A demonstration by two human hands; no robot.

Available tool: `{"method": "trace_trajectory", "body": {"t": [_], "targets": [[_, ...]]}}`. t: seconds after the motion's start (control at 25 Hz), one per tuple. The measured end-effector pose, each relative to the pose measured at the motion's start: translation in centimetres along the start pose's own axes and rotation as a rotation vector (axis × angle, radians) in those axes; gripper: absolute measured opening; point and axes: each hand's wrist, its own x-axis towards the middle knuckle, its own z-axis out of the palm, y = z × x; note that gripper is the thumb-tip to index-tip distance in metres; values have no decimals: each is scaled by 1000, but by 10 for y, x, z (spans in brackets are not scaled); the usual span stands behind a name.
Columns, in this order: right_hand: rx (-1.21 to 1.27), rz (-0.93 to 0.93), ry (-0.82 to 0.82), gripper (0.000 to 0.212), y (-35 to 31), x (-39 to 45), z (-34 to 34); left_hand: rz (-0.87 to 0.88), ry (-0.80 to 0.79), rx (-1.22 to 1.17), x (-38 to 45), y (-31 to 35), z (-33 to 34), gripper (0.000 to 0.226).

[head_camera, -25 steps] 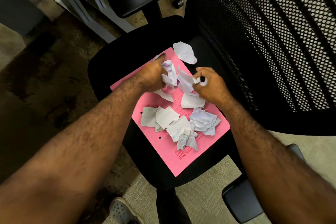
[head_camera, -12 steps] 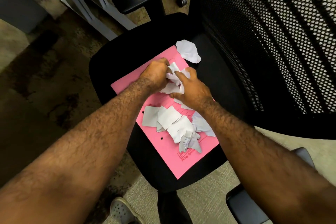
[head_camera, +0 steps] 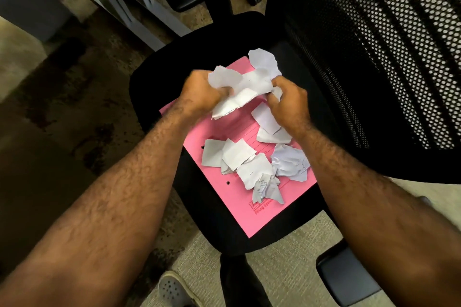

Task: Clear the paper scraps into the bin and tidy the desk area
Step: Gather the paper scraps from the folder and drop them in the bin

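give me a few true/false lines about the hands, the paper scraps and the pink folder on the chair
1. Both hands grip one bunch of scraps. True: the left hand and right hand hold the gathered scraps between them.
2. The pink folder lies on the floor. False: it lies on the black chair seat.
3. Loose scraps remain on the folder. True.
4. A bin stands beside the chair. False: no bin is in view.
5. The chair back is solid leather. False: it is perforated mesh.
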Motion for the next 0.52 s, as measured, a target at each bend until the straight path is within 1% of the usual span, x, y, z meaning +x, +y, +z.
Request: {"method": "trace_trajectory", "body": {"t": [0.04, 0.08, 0.16, 0.24, 0.32, 0.4, 0.52], "targets": [[43, 9, 32, 6, -5, -1, -5, -22, 5, -81, -4, 2, -6, 32], [92, 20, 61, 5, -11, -1, -9, -40, 8, -170, -9, 3, -12, 31], [209, 80, 90, 13, -25, -4, -15, -29, -5, -340, -20, 5, -27, 27], [330, 149, 89, 17, -42, -11, -19, 18, -32, -454, -36, 6, -44, 26], [423, 149, 79, 18, -59, -24, -18, 51, -35, -527, -54, 2, -61, 27], [484, 111, 65, 18, -78, -41, -11, 67, -13, -586, -76, -7, -79, 26], [516, 64, 14, 14, -106, -72, 10, 51, 47, -646, -116, -30, -113, 24]]}}
